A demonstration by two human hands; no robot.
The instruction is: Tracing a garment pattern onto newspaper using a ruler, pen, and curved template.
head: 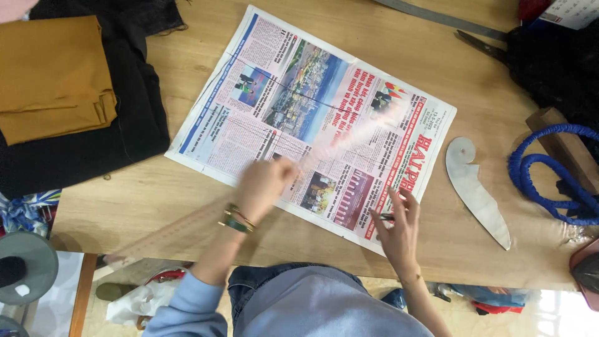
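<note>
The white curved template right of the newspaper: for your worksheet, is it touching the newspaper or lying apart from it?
Apart. The head view shows a strip of bare wooden table between the white curved template and the newspaper edge.

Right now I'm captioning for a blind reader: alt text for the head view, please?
A person's left hand holds a clear ruler across a newspaper on a wooden table, while the right hand holds a pen. Folded cloth lies left; a curved template and blue cord lie right.

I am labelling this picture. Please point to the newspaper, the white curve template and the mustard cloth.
newspaper (299,93), head view, upper middle of the page
white curve template (477,190), head view, middle of the blade
mustard cloth (53,75), head view, centre of the fold
</note>
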